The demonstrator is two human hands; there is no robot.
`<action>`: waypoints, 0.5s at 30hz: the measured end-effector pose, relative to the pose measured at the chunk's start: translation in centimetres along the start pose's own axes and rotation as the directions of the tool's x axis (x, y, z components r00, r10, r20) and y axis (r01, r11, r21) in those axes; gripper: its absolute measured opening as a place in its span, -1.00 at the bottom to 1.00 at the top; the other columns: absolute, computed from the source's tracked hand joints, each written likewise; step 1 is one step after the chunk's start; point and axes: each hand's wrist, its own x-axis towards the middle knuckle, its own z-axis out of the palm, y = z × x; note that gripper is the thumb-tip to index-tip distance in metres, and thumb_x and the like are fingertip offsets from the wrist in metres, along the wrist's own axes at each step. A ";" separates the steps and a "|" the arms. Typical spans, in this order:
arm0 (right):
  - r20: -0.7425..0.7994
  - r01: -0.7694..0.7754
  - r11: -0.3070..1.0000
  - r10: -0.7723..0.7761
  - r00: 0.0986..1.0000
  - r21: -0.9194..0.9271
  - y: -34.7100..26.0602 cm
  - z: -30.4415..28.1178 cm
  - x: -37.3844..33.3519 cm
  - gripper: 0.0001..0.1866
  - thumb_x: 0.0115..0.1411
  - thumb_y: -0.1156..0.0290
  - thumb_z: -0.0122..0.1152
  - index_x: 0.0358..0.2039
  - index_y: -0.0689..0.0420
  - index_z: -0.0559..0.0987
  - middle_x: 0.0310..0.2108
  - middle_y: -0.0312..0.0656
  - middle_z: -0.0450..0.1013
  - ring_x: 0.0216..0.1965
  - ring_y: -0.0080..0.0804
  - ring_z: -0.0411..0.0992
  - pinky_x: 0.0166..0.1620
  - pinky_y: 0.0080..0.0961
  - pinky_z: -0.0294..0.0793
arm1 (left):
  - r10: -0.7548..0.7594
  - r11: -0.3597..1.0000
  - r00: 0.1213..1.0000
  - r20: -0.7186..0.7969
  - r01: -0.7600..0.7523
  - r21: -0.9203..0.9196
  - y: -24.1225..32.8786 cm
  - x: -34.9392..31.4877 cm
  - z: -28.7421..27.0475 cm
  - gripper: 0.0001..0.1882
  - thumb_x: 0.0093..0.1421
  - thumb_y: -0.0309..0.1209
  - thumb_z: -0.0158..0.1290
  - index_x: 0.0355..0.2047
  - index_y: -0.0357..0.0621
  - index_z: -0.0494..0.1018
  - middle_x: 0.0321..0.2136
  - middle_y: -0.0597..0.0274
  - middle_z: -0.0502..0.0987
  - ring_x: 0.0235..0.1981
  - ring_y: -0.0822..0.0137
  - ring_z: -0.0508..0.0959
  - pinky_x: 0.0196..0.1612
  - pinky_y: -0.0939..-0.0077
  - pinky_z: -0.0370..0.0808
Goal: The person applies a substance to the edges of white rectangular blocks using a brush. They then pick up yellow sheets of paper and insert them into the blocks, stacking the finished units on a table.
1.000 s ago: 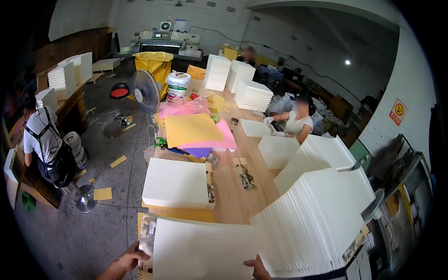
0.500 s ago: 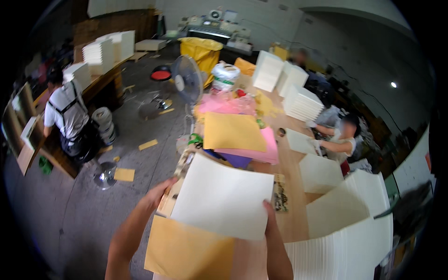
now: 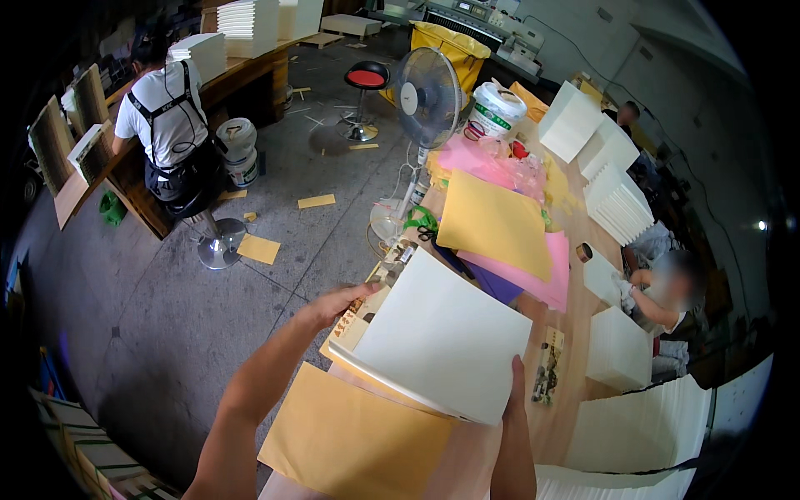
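A thin stack of white sheets (image 3: pixel 450 337) lies tilted in front of me, its layered edge toward me. My right hand (image 3: pixel 514 390) is closed on its right edge, thumb along the side. At the far left side, my left hand (image 3: pixel 340 305) is closed with its fingertips by the stack's edge and a printed strip (image 3: pixel 392 267); its other fingers are hidden. Some yellow paper shows under the stack's lower left edge. Nearer me, a yellow sheet (image 3: pixel 354 429) lies flat on the wooden table (image 3: pixel 533 433).
Ahead are a yellow sheet (image 3: pixel 492 221), pink sheets (image 3: pixel 554 275), green-handled scissors (image 3: pixel 422 223) and a fan (image 3: pixel 427 96). Tall white paper stacks (image 3: pixel 633 425) line the right, where a gloved co-worker (image 3: pixel 667 292) sits. Another printed strip (image 3: pixel 547 367) lies right. A seated person (image 3: pixel 171 117) works far left.
My view has swung left and down, so the scene sits further right. The stack is now tilted more, and its layered near edge shows. Both hands stay at its sides.
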 end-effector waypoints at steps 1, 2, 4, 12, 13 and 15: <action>-0.006 -0.014 1.000 0.014 1.000 -0.018 0.1 -0.6 0.2 -0.34 0.41 -0.07 -0.22 0.27 0.23 0.27 0.17 -0.04 0.36 0.12 -0.19 0.40 0.14 -0.31 0.44 | 0.019 1.000 1.000 -0.005 -0.019 0.004 0.0 -0.1 0.3 -0.23 0.20 0.11 0.13 0.11 -0.39 0.39 -0.06 -0.04 0.58 -0.13 0.28 0.63 -0.08 0.44 0.60; -0.014 -0.029 0.999 0.029 0.999 -0.035 0.1 -1.2 0.4 -0.34 0.41 -0.07 -0.22 0.27 0.23 0.27 0.17 -0.05 0.36 0.11 -0.20 0.40 0.14 -0.31 0.44 | 0.038 0.999 0.999 -0.009 -0.038 0.008 -0.1 -0.1 0.6 -0.18 0.17 0.15 0.13 0.11 -0.42 0.39 -0.04 -0.06 0.56 -0.10 0.25 0.62 -0.03 0.40 0.58; 0.006 -0.055 0.998 0.055 0.998 -0.033 -0.1 0.1 0.4 -0.34 0.42 -0.06 -0.23 0.27 0.23 0.26 0.16 -0.06 0.37 0.10 -0.20 0.41 0.14 -0.31 0.44 | 0.043 0.993 0.998 -0.038 -0.038 0.112 0.1 -0.3 -0.2 -0.10 0.16 0.21 0.11 0.16 -0.43 0.33 0.06 -0.12 0.48 0.03 0.18 0.53 0.11 0.32 0.48; -0.031 0.016 0.998 -0.018 0.999 -0.069 -0.4 0.5 -0.6 -0.36 0.42 -0.04 -0.21 0.29 0.22 0.23 0.15 -0.04 0.37 0.12 -0.18 0.40 0.16 -0.26 0.42 | 0.154 0.952 0.966 -0.206 -0.090 0.291 -0.7 -1.3 -4.6 0.24 0.04 0.57 -0.24 0.34 -0.36 0.08 0.31 -0.24 0.18 0.43 -0.05 -0.05 0.46 0.12 -0.21; 0.007 0.019 0.997 -0.018 1.000 -0.081 -0.7 1.3 -0.2 -0.35 0.41 -0.04 -0.18 0.29 0.21 0.24 0.15 -0.05 0.38 0.12 -0.20 0.40 0.16 -0.27 0.42 | 0.104 0.988 0.989 -0.102 -0.090 0.127 -3.7 -0.1 -7.0 0.09 0.13 0.48 -0.21 0.35 -0.24 0.11 0.24 -0.13 0.31 0.35 0.04 0.20 0.41 0.16 0.08; -0.082 -0.002 0.993 -0.007 0.997 -0.116 0.0 -0.2 -0.2 -0.34 0.39 -0.07 -0.11 0.26 0.22 0.28 0.13 -0.06 0.39 0.13 -0.22 0.39 0.17 -0.30 0.40 | 0.095 0.994 0.994 -0.060 -0.098 -0.056 -5.7 -0.9 -4.8 -0.08 0.22 0.35 -0.15 0.29 -0.18 0.21 0.15 0.00 0.42 0.20 0.18 0.38 0.27 0.26 0.30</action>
